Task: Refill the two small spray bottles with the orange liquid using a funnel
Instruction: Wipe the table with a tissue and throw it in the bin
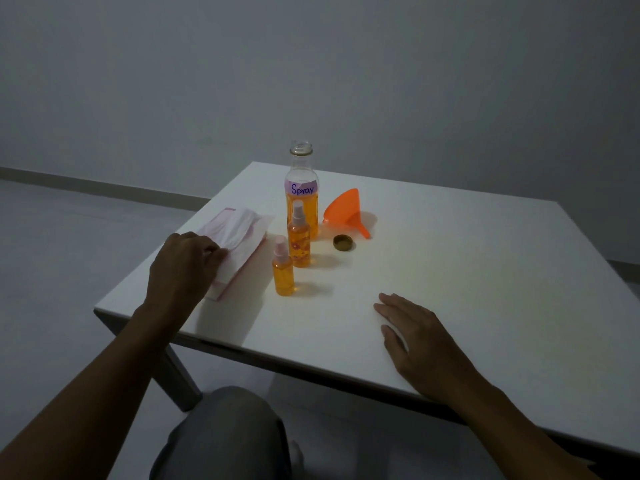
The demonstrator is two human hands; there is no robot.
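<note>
Orange bottle (301,195) reads "Spray"; left hand (183,261) pinches tissue pack (239,237), right hand (415,334) flat.

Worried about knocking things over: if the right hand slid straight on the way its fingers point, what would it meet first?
Probably the smaller spray bottle: the right hand lies flat, fingers pointing up-left toward it. Bare table lies between; depth is uncertain.

White table (450,271) bearing bottles, funnel (343,211), cap (344,242), tissues (239,237).
</note>
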